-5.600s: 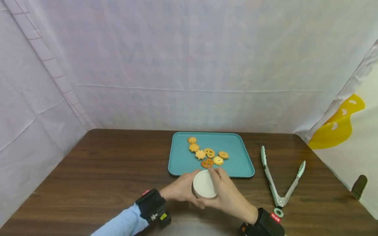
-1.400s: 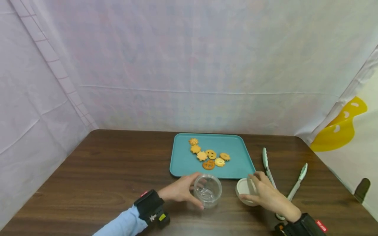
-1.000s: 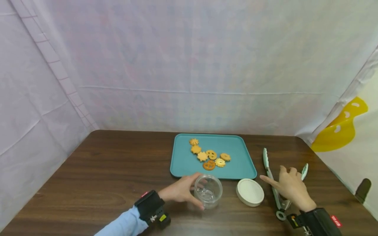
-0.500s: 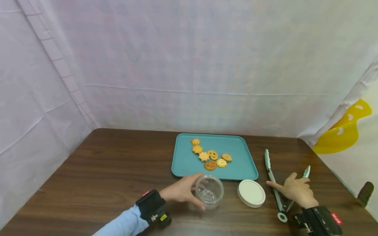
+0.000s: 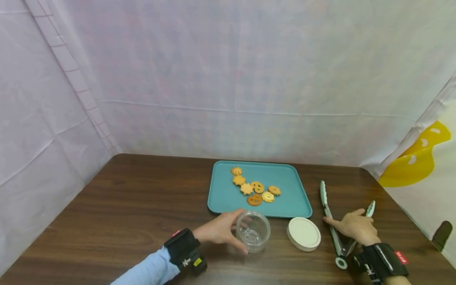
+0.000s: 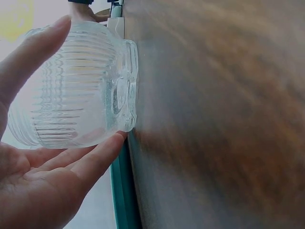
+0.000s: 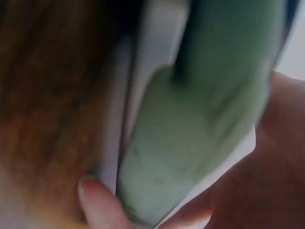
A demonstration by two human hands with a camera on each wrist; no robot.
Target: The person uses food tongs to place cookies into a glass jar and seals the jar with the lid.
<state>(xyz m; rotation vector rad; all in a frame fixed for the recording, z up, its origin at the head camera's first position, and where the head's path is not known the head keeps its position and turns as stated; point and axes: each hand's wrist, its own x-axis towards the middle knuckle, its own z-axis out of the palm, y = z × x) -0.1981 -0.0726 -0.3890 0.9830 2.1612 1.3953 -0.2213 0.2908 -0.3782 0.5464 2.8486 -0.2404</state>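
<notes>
The tongs [image 5: 336, 239] lie on the wooden table [image 5: 142, 221] at the person's right, spread in a V; their 2 tips point away from the person, the left one nearly straight ahead, the right one angled outward, and the long axis runs from the ring [image 5: 345, 264] at the near end toward the far edge. The right hand [image 5: 357, 228] grips across them, thumb on the left leg, fingers bent over the right leg.

Leftward of the tongs is a white lid [image 5: 304, 234], lying flat; next comes a clear glass jar [image 5: 253, 231], upright, mouth up, its axis vertical; the left hand [image 5: 222, 229] holds it from the left between thumb and fingers. Behind jar and lid is a teal tray [image 5: 285, 170], its long side running left to right, bearing 7 biscuits [image 5: 246, 189].

The head view looks down through the jar's mouth; the left wrist view instead shows its ribbed wall and its base on the table; the right wrist view, blurred, gives a pale green part of the tongs close up beside the palm, with 1 fingertip at its lower edge.
</notes>
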